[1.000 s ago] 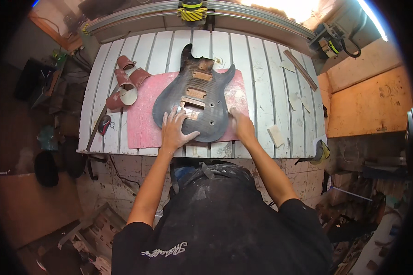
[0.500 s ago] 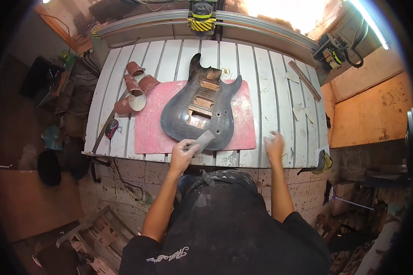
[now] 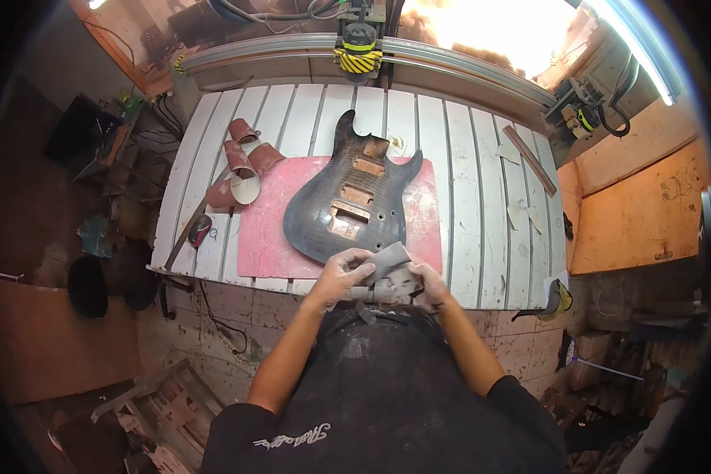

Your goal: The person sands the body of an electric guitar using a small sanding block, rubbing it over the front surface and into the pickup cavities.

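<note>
Close to my body, at the table's near edge, both hands meet around grey sandpaper [image 3: 390, 257]. My left hand [image 3: 340, 278] pinches its left end between thumb and fingers. On the other side, my right hand [image 3: 431, 287] is closed at the sandpaper's right end and on a pale, dark-smudged piece [image 3: 400, 282] just beneath. I cannot tell whether that piece belongs to the same sheet. Just beyond my hands lies a dark electric guitar body [image 3: 312, 209] with bare-wood cavities, face up on a dusty pink mat [image 3: 265, 237]. Neither hand visibly touches the guitar body.
Red sandpaper rolls [image 3: 239, 158] lie at the left of the white slatted table [image 3: 466, 237], near a red-and-black computer mouse [image 3: 201, 231]. A wooden strip [image 3: 529, 160] and paper scraps [image 3: 517, 213] lie right. A metal rail [image 3: 466, 65] with machinery crosses behind.
My right hand has come left from over the table's right part to join my left hand. The sandpaper has moved off the guitar body's lower edge toward me. The view has shifted slightly.
</note>
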The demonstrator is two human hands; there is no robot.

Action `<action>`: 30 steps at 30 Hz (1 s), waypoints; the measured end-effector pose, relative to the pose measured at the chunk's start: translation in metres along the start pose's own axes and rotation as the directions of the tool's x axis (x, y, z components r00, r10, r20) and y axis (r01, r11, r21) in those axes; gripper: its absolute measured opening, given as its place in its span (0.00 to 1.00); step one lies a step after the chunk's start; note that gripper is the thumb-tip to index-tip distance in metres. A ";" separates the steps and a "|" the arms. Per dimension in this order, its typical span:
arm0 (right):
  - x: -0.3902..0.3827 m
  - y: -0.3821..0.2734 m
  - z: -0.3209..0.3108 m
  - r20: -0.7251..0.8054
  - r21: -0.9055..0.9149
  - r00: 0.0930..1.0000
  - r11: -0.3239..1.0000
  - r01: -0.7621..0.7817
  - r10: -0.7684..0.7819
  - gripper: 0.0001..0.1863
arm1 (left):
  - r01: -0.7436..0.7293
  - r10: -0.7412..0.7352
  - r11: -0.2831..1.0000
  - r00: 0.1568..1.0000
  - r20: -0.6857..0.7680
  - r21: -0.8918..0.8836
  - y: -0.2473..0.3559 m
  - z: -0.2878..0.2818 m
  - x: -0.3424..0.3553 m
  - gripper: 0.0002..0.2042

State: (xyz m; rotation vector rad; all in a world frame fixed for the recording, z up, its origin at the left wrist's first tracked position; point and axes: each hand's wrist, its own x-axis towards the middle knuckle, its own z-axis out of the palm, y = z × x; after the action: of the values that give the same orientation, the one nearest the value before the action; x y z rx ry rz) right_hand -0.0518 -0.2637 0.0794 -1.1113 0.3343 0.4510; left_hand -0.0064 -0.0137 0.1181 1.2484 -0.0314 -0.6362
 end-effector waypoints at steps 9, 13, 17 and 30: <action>0.013 -0.006 0.044 0.136 0.050 0.990 0.997 -0.052 0.045 0.31 | -0.225 0.293 0.927 0.934 -0.206 0.300 0.008 0.001 0.009 0.16; 0.020 -0.007 0.057 0.098 0.207 0.991 0.972 -0.111 0.093 0.31 | -0.232 0.375 0.847 0.898 -0.229 0.479 0.009 0.004 0.006 0.17; 0.017 -0.011 0.061 0.120 0.220 0.988 0.968 -0.120 0.096 0.30 | -0.231 0.393 0.816 0.894 -0.215 0.530 0.011 0.004 0.004 0.19; 0.016 -0.041 0.047 0.479 0.201 0.853 0.919 -0.338 0.209 0.31 | -0.351 0.399 0.476 0.903 0.158 0.806 0.021 -0.057 0.036 0.39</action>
State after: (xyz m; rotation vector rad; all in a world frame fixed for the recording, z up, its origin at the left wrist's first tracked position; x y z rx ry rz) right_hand -0.0159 -0.2335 0.1233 -0.6539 0.1399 0.8752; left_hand 0.0527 0.0227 0.1062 2.1010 -0.6254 -0.1545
